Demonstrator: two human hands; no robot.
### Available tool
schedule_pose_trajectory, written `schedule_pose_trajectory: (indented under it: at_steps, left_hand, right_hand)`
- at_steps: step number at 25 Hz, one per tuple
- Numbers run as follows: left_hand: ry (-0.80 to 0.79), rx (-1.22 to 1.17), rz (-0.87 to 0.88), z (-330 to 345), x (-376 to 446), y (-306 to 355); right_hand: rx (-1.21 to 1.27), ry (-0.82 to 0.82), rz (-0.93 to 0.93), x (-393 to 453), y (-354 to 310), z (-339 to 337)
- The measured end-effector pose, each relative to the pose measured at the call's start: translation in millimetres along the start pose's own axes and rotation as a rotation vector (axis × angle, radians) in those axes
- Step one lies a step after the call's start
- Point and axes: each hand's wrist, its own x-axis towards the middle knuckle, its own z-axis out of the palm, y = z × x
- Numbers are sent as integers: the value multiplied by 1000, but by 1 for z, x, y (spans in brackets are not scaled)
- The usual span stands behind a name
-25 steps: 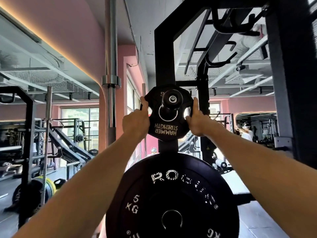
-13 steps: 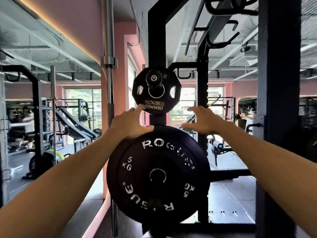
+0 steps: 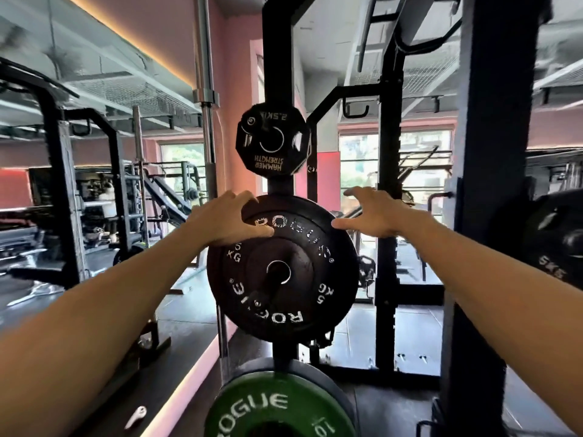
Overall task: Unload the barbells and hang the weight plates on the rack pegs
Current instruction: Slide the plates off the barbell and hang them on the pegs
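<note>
Head view, rack upright, storage pegs, entries from the top down.

Item 1: small black twelve-sided 2.5 kg grip plate lettered HAMMER STRENGTH [image 3: 273, 141]. Hung on the top peg of the black steel rack upright [image 3: 278, 42], lettering upside down. A second ago both hands gripped its side edges; now no hand touches it. Judged stowed.

Item 2: black round 5 kg rubber bumper plate lettered ROGUE [image 3: 282, 269]. Hung on the middle peg, directly below item 1.

Item 3: green round 10 kg rubber bumper plate lettered ROGUE [image 3: 277, 406]. On the lowest peg, partly cut off by the bottom edge of the frame.

Item 4: left hand [image 3: 226, 220]. It has dropped from item 1 to the upper left rim of item 2; fingers spread over the rim, thumb lying on the face near the lettering. Whether it bears any load cannot be told.

Item 5: right hand [image 3: 372, 213]. Also lowered; fingers spread and relaxed, thumb tip at the upper right rim of item 2, holding nothing.

Item 6: chrome barbell [image 3: 205, 99], stood upright just left of the rack upright.

Status: one plate hung and released. Judgement: the hands are free for the next load, or are steadying item 2.
</note>
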Motion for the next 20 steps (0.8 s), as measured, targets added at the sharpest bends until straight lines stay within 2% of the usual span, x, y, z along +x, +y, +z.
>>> schedule_pose_trajectory:
  at_steps: [6,11,13,20]
  left_hand:
    - [-6,1,-24,-27,-72,44]
    - [-27,-133,8,-33,-127,93]
    - [-40,-99,16,-34,-145,118]
    - [-31,-148,54,-38,-170,215]
  right_hand:
    - [42,-46,27,-79,20,-33]
    - [15,-77,40,-159,41,-64]
    - [11,-92,59,-187,51,-76]
    - [-7,-89,139,-258,113,-122]
